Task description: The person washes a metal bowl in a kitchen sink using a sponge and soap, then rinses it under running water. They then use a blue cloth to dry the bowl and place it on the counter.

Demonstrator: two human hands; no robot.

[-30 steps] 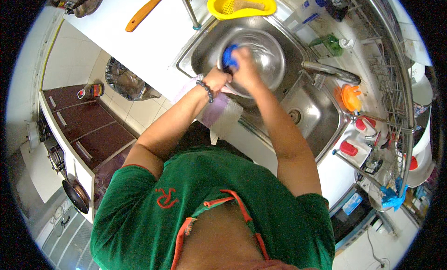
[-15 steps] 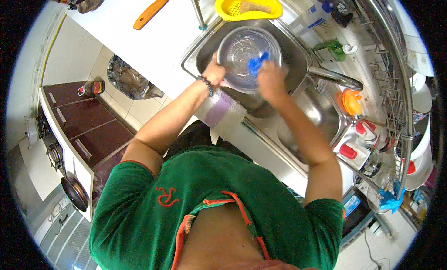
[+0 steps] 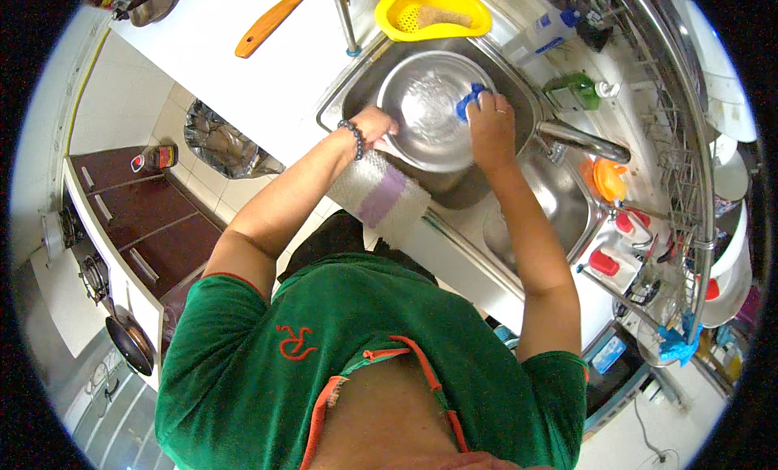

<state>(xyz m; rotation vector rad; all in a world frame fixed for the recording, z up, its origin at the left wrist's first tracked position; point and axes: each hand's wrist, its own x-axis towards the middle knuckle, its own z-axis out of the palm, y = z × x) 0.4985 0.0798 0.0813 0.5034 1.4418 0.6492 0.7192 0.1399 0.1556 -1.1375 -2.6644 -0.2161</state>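
A round silvery metal bowl (image 3: 425, 117) is held tilted over the left basin of the steel sink, its inside wet and shiny. My left hand (image 3: 375, 130), with a dark beaded bracelet at the wrist, closes on the bowl's left rim. At the opposite side, my right hand (image 3: 492, 123) is closed on a blue cloth (image 3: 472, 101). The cloth presses against the bowl's inner wall near its right rim. My right fingertips are partly hidden behind the hand and the cloth.
Behind the sink sits a yellow strainer (image 3: 433, 12) with a brown item in it. The faucet (image 3: 583, 139) reaches over the right basin (image 3: 559, 202). A green bottle (image 3: 579, 91) stands beside it. A wooden-handled utensil (image 3: 275, 20) lies on the white counter; bubble wrap (image 3: 381, 190) covers the sink's front edge.
My right hand has moved the blue cloth to the right, from nearer the bowl's middle to its right side. My left hand keeps its hold on the rim.
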